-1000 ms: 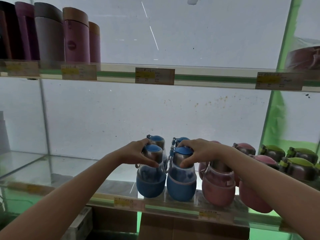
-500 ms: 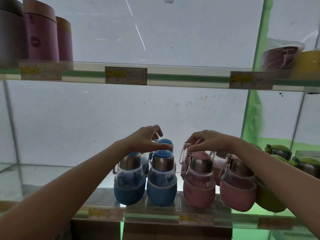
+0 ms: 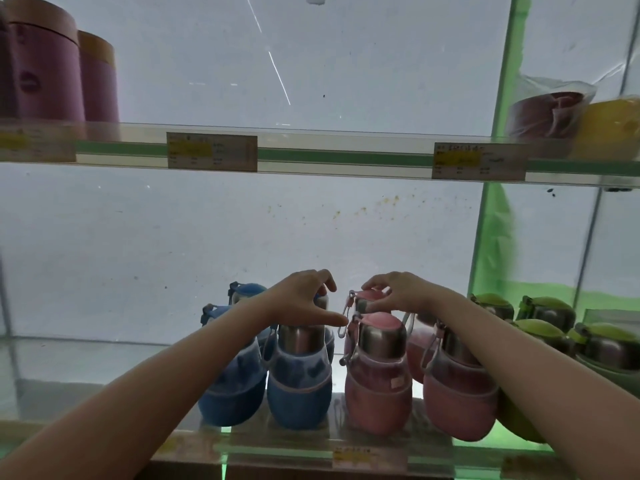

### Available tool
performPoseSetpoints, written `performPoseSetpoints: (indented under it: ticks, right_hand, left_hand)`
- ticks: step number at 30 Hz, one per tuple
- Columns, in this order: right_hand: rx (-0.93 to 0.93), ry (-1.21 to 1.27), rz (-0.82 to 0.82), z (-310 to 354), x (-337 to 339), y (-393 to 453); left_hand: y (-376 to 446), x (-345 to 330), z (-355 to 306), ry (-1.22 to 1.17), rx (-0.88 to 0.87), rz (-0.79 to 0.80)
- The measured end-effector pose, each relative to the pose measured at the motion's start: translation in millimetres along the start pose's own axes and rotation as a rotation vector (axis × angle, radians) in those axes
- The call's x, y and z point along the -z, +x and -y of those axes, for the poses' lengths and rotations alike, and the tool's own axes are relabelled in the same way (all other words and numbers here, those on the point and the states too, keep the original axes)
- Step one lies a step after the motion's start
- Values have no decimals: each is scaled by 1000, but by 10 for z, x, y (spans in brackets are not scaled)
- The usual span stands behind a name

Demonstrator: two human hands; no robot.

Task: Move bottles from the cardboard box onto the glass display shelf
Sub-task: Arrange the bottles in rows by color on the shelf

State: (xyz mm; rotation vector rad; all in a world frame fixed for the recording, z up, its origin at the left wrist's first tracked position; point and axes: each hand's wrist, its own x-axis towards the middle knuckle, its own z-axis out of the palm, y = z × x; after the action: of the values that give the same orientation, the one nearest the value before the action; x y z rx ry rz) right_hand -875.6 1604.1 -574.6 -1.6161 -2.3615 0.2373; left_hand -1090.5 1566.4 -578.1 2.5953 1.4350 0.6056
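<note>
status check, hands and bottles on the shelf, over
Left hand curled over a blue bottle top. Right hand pinching a rear pink bottle cap. Blue and pink bottles upright on glass shelf. Nothing blocking.

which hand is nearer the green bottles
Right. The right hand is over the pink bottles, next to the green bottles. The left hand is over the blue bottles, beyond the pink ones.

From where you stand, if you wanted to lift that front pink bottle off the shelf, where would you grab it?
Probably by the steel neck of the front pink bottle, just under its cap, coming down from above and in front. It stands upright, the neck is narrower than the round body, and neighbouring bottles crowd both sides.
</note>
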Motion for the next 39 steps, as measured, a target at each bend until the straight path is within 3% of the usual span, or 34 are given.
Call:
performPoseSetpoints:
  ticks: [12,19,31,39]
  right_hand:
    - [-125,-5,-100,-209,616,-838]
    - [-218,18,-139,-281,693,-1235]
    - [-73,76,-211,104,433,-1021]
    - [66,170,-194,478,219,-867]
  left_hand:
    - [12,-119,-508,-27,-239,-33]
    - [64,-241,-786,-63,-294,29]
    - [-158,-267,-584,-56,-279,-6]
    - [-356,-18,-348,-85,-163,-81]
